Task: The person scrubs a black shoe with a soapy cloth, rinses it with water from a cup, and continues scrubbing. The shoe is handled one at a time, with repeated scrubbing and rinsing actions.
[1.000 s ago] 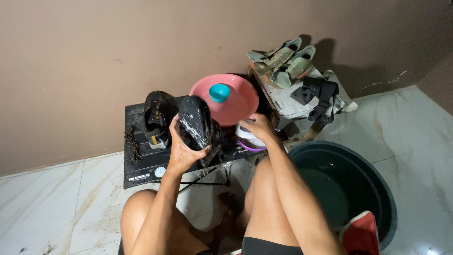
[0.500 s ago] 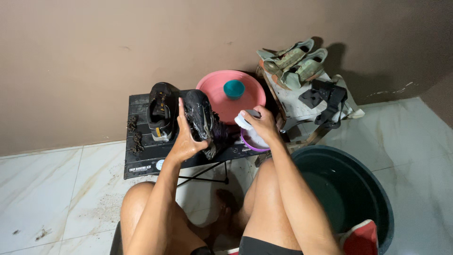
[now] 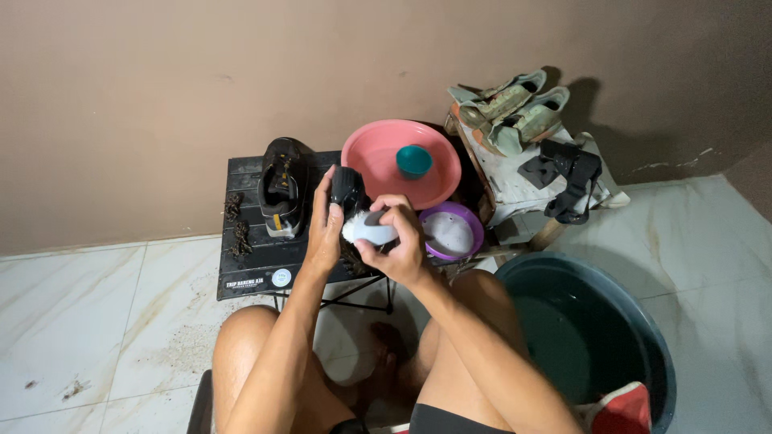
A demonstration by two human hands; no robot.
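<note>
Two hands meet over the black table in the head view: left hand fingers wrap a black shoe, held upright above the table's right part; right hand fingers close around a white brush pressed to it. Second black shoe lies left, pink basin behind, purple bowl right, dark tub on the floor.

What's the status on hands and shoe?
Left hand grips black shoe over black slatted table. Right hand presses white brush on it. Nothing blocking.
</note>
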